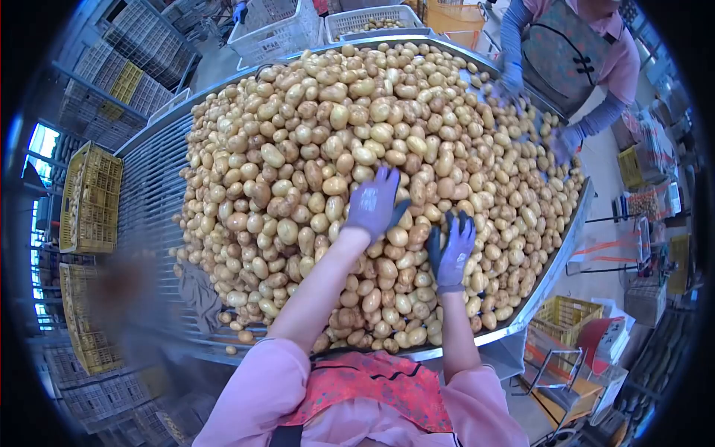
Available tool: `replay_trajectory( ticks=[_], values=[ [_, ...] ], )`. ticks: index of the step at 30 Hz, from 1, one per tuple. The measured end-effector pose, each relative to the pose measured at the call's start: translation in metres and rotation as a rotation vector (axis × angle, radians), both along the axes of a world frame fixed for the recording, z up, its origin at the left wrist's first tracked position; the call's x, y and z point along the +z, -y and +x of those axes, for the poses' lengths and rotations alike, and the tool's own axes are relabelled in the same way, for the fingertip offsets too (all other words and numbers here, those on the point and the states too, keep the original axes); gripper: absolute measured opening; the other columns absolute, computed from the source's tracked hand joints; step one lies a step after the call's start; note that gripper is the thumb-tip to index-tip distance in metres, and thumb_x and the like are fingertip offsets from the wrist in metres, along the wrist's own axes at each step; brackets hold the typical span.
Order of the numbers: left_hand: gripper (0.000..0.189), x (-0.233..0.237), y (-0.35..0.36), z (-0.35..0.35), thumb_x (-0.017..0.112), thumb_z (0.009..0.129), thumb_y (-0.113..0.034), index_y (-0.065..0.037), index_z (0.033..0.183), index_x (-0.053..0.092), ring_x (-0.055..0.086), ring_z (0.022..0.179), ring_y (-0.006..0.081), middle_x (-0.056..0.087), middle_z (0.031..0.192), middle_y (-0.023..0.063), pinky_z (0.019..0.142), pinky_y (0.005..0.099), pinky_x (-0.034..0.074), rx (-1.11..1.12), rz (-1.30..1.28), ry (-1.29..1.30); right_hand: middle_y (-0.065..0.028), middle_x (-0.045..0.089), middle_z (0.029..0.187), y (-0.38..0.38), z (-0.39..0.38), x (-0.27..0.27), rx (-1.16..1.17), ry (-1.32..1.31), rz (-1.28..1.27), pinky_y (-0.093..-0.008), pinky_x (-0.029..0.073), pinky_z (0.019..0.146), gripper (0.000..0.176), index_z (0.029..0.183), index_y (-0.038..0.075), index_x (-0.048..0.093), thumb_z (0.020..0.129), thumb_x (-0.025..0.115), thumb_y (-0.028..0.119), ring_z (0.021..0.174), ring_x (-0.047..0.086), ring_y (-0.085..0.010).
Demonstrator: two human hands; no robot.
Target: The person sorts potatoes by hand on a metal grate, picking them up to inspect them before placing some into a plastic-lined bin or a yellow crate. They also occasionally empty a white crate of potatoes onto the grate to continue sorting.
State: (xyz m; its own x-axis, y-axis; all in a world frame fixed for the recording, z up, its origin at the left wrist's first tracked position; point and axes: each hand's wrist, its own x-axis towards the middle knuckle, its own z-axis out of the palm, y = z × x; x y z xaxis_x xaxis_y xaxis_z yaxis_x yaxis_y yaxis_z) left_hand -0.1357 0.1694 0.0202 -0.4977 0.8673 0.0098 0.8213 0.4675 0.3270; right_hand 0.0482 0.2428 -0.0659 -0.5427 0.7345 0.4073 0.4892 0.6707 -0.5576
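My left hand (pixel 370 203), in a purple glove, lay back upward on the heap of potatoes (pixel 298 141) near the middle of the frame, its thumb a little off from the fingers; the palm was hidden, so I cannot tell whether it held anything. My right hand (pixel 453 255), gloved alike, was lower and to the right of it, spread wide, the thumb well apart from the fingers and potatoes showing in the gap. The potatoes filled the centre of the frame, piled on a slatted metal table (pixel 153 179) whose bare slats showed at the left. A grey cloth (pixel 198 292) lay crumpled at the heap's lower left edge, near a few loose potatoes. My pink sleeves (pixel 257 384) and red patterned apron (pixel 365 384) took up the bottom of the frame. At the upper right, another person (pixel 567 56) leaned over the far side, both gloved hands down at the potatoes. White crates (pixel 277 31) stood at the top, a yellow crate (pixel 104 197) at the left and another yellow basket (pixel 560 319) at the lower right. Something brown and blurred crossed the lower left, too smeared to make out
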Motion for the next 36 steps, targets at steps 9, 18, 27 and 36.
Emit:
replay_trajectory(
  ticks=[9,18,27,36],
  values=[
    [0.041,-0.016,0.081,0.038,0.060,0.080,-0.014,-0.009,0.119,0.051,0.061,0.090,0.0372,0.052,0.118,0.0189,0.074,0.0450,0.051,-0.165,-0.121,0.069,-0.0185,0.063,0.108,-0.043,-0.183,0.108,0.418,-0.266,0.204,-0.0417,0.050,0.083,0.046,0.122,0.002,0.053,0.082,0.068,0.020,0.095,0.062,-0.0358],
    [0.034,0.031,0.135,0.026,0.064,0.081,-0.001,-0.005,0.113,0.054,0.058,0.103,0.0297,0.057,0.112,0.0134,0.089,0.0379,0.047,0.281,0.643,0.643,-0.0214,0.057,0.110,-0.009,-0.225,0.075,0.529,-0.056,-0.238,-0.0425,0.047,0.086,0.050,0.114,0.005,0.048,0.076,0.069,0.030,0.101,0.058,-0.0384],
    [0.060,0.049,0.074,0.086,0.070,0.078,-0.024,-0.005,0.129,0.045,0.041,0.123,0.0426,0.042,0.133,0.0236,0.103,0.0488,0.036,-0.458,0.374,0.188,-0.0080,0.058,0.110,0.081,0.066,0.032,0.241,-1.399,-1.735,-0.0363,0.049,0.085,0.041,0.117,0.007,0.053,0.093,0.049,0.040,0.097,0.058,-0.0213],
    [0.052,0.045,-0.109,-0.125,0.051,0.083,-0.020,-0.010,0.133,0.043,0.044,0.121,0.0367,0.046,0.131,0.0193,0.098,0.0477,0.038,-0.056,-0.175,-0.487,-0.0119,0.063,0.103,0.131,0.363,-0.030,-0.815,-0.633,-1.414,-0.0387,0.051,0.080,0.048,0.111,0.003,0.057,0.092,0.051,0.047,0.089,0.062,-0.0238]
  ],
)
